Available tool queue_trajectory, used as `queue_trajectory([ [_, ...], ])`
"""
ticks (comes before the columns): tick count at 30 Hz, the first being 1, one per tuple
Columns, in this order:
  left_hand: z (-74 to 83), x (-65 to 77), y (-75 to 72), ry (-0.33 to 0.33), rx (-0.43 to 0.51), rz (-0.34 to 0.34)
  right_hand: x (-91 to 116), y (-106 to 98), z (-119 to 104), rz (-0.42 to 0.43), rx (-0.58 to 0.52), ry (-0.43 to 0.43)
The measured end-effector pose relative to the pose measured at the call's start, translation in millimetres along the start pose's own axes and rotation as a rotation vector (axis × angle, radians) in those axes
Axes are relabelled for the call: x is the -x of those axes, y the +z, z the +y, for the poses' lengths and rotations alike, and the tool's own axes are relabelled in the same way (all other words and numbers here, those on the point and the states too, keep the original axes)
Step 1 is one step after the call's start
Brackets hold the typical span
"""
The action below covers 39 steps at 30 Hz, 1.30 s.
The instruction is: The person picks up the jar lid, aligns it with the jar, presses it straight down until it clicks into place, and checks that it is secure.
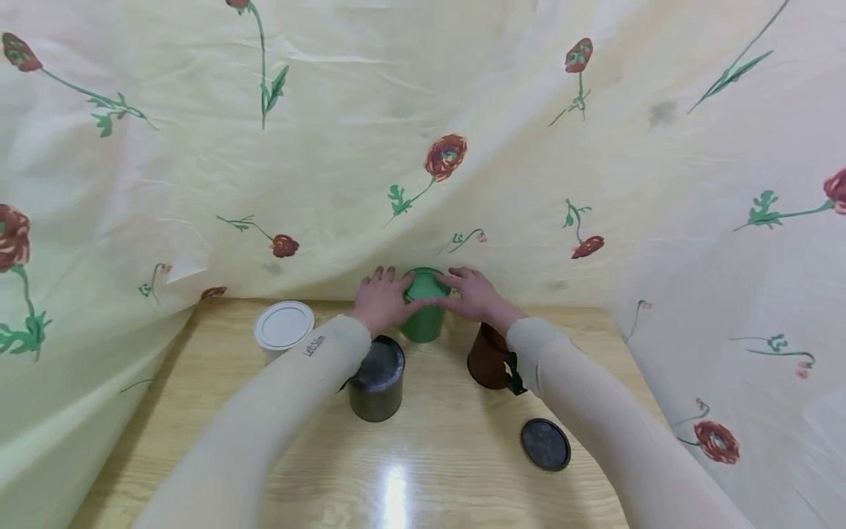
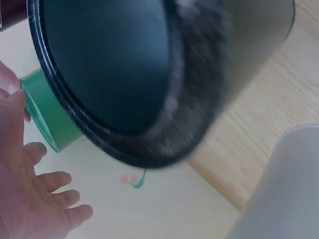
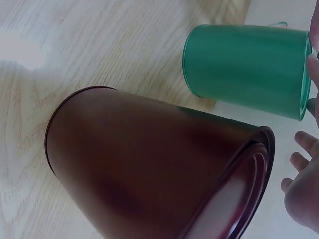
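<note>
A green can (image 1: 423, 327) stands at the back of the table, its green lid (image 1: 423, 285) showing between my hands. My left hand (image 1: 383, 301) reaches over its left side, and my right hand (image 1: 472, 294) mirrors it on the right. The thumbs come together over the lid's near part, while the forefingers touch the rim at either side. In the left wrist view the other left fingers (image 2: 60, 199) stretch out apart, off the can. The right hand's other fingers (image 3: 299, 162) also stick out free beside the rim.
A black can (image 1: 377, 393) stands below the left wrist. Under the right wrist is a brown can (image 1: 487, 360), partly covered. A white can with a white lid (image 1: 284, 325) sits at the back left. One dark round lid (image 1: 545, 444) lies right of centre. Flowered cloth (image 1: 330, 147) hangs behind.
</note>
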<state>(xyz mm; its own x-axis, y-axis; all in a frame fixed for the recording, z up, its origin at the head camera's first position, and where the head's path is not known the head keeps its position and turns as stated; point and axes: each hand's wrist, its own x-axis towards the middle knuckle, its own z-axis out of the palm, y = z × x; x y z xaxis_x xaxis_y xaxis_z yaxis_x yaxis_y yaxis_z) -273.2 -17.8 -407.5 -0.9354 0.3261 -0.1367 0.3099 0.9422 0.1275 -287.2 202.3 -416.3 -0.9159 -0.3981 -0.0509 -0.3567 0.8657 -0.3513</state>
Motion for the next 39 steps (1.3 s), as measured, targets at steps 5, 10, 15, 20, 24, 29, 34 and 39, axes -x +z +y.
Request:
queue_trajectory([
  [5, -4.1, 9.6, -3.9, 0.014, -0.018, -0.003, 9.4, -7.8, -2.2, 0.0, 0.045, -0.027],
  [10, -4.7, 21.7, -10.2, 0.046, -0.025, -0.018, 20.1, -15.9, -3.4, 0.013, 0.064, -0.075],
  [15, -1.0, 37.4, -20.4, 0.093, -0.027, -0.022, 34.7, -26.3, -2.6, 0.031, 0.07, -0.127],
  [20, 6.1, 51.2, -31.7, 0.156, -0.031, -0.007, 59.6, -40.0, -4.1, 0.019, 0.068, -0.193],
  [24, 14.0, 61.1, -36.3, 0.197, -0.049, 0.001, 84.4, -46.8, -3.8, 0.03, 0.06, -0.239],
  [29, 28.7, 77.8, -35.5, 0.242, -0.055, 0.008, 115.0, -49.5, 5.8, 0.037, 0.035, -0.245],
  [34, 50.3, 96.2, -26.2, 0.276, -0.022, 0.019, 147.3, -51.5, 17.0, 0.072, 0.016, -0.243],
  [39, 66.5, 110.2, -6.7, 0.295, 0.01, 0.002, 173.5, -47.7, 27.2, 0.112, 0.006, -0.248],
])
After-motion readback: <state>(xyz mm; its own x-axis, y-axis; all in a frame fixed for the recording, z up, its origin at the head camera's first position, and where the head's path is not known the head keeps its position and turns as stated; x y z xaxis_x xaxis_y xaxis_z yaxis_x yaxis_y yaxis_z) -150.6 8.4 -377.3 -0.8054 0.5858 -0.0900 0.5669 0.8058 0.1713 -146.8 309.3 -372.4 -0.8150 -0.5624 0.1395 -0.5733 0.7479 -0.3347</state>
